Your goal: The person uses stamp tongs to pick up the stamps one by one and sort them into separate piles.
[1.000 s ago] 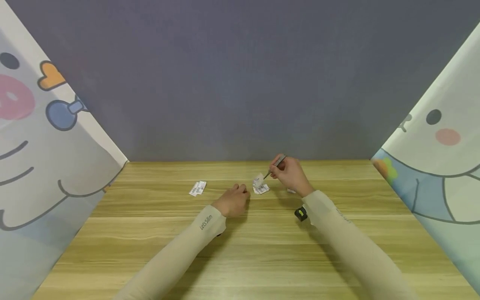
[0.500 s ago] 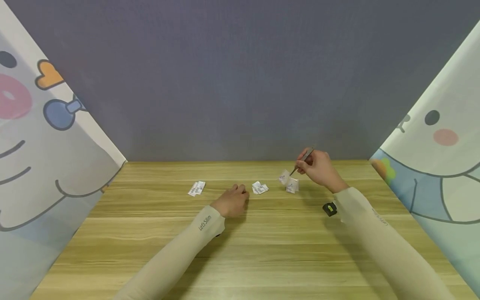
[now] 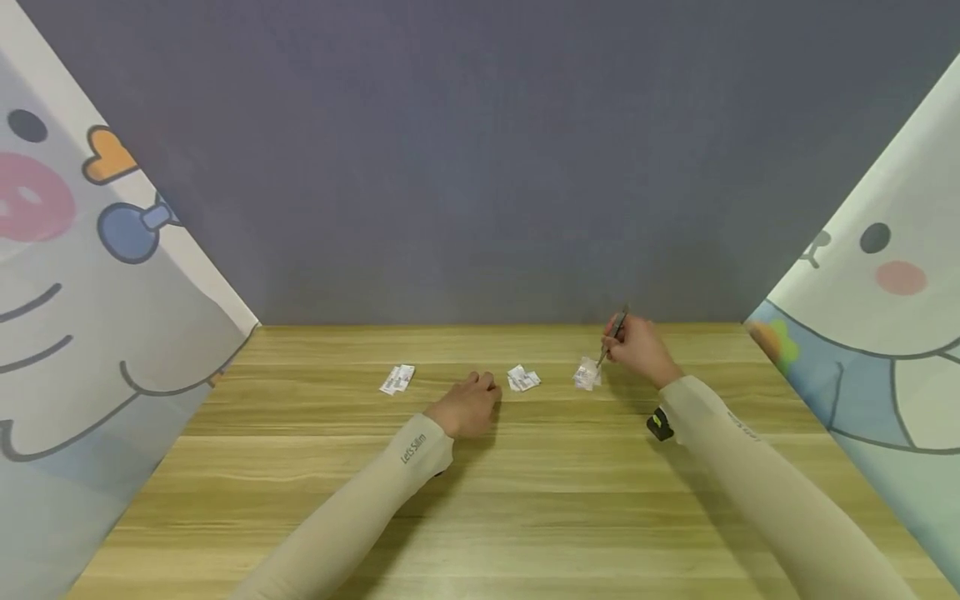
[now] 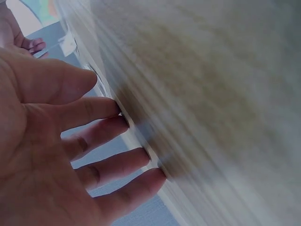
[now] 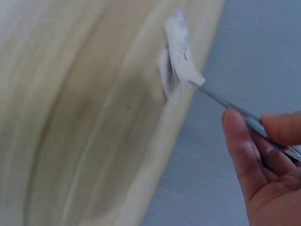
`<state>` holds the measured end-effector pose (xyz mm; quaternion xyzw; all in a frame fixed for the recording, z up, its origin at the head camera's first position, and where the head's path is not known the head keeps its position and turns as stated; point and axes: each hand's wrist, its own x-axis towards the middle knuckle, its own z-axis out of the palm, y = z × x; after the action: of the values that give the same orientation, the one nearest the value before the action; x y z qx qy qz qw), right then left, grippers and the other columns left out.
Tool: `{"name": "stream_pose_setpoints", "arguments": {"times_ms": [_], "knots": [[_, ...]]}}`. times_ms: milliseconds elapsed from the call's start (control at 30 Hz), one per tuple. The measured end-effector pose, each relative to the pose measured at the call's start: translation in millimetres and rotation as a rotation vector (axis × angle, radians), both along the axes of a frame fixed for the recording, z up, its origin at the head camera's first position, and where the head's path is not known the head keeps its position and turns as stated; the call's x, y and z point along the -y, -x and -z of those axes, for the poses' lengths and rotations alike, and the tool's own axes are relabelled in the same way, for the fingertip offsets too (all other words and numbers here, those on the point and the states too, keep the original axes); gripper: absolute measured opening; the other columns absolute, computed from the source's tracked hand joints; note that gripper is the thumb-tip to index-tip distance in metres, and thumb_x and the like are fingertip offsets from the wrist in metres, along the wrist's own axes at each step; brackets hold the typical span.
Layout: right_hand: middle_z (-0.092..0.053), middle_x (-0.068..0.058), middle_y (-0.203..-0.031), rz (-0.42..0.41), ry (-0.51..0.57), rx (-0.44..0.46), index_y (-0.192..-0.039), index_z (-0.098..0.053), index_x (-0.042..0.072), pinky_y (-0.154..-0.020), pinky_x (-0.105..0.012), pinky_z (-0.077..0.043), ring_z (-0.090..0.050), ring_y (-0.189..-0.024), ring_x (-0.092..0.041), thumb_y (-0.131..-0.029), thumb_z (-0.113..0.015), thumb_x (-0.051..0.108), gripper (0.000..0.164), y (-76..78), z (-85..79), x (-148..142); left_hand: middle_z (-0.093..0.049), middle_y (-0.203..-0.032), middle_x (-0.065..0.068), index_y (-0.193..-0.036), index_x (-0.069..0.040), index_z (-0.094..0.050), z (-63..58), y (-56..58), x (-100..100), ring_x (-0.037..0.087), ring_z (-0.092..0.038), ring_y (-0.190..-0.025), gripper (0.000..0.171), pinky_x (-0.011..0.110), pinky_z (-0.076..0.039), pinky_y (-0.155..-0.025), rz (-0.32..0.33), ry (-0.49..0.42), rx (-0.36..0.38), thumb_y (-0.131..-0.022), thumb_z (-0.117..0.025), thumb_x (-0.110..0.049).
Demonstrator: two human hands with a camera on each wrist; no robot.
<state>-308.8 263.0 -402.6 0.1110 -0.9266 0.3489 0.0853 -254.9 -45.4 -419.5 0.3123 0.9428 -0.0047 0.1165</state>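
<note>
My right hand (image 3: pixel 639 348) pinches a pair of metal tweezers (image 5: pixel 221 100) between thumb and fingers. The tweezer tips hold the edge of a small white printed packet (image 5: pixel 178 44), which lies over or against another packet in the right-hand group (image 3: pixel 587 374). In the right wrist view the held packet stands tilted, close to the wooden table. Fingertips down on the tabletop, my left hand (image 3: pixel 465 406) rests with loosely bent fingers and holds nothing. Just right of it lies a middle group of overlapping white packets (image 3: pixel 522 378).
Another group of overlapping white packets (image 3: pixel 397 379) lies left of the left hand. The wooden table (image 3: pixel 480 517) ends at a grey back wall (image 3: pixel 480 167). Cartoon-printed panels (image 3: pixel 877 333) flank it on both sides.
My right hand has carried the tweezed packet from the middle group rightward and lowered it onto the right-hand group. The left hand stays in place.
</note>
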Motion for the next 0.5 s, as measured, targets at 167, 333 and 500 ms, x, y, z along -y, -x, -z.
{"name": "stream_pose_setpoints", "arguments": {"times_ms": [167,333,500], "knots": [[-0.062,-0.010,-0.074,0.063,-0.060,-0.054,-0.089,-0.060,0.002,-0.057,-0.036,-0.048,-0.058,-0.065,-0.022,-0.087,-0.060,0.006,0.004,-1.3,7.3,-4,-0.042,-0.127,0.005,-0.136,-0.005,-0.050,-0.5,1.6,-4,0.018,-0.038,-0.101,0.043,0.030,-0.045,-0.080,0.009,-0.006,0.005,-0.094,-0.055,-0.016],[-0.064,-0.011,-0.081,0.129,-0.005,-0.118,-0.091,-0.062,0.004,-0.063,-0.040,-0.048,-0.059,-0.072,-0.025,-0.090,-0.061,0.013,0.009,-5.7,5.5,-3,-0.044,-0.126,0.005,-0.135,-0.007,-0.051,-3.2,4.0,-8,0.018,-0.040,-0.103,0.045,0.030,-0.046,-0.082,-0.011,-0.019,0.006,-0.092,-0.058,-0.015],[-0.067,-0.008,-0.082,0.037,0.057,-0.133,-0.097,-0.062,0.005,-0.065,-0.041,-0.051,-0.063,-0.074,-0.024,-0.090,-0.065,0.016,0.014,-8.5,0.5,11,-0.041,-0.137,0.005,-0.143,-0.011,-0.042,-1.9,4.2,-18,0.020,-0.041,-0.112,0.056,0.036,-0.045,-0.090,-0.008,-0.047,0.007,-0.090,-0.057,-0.013]]}}
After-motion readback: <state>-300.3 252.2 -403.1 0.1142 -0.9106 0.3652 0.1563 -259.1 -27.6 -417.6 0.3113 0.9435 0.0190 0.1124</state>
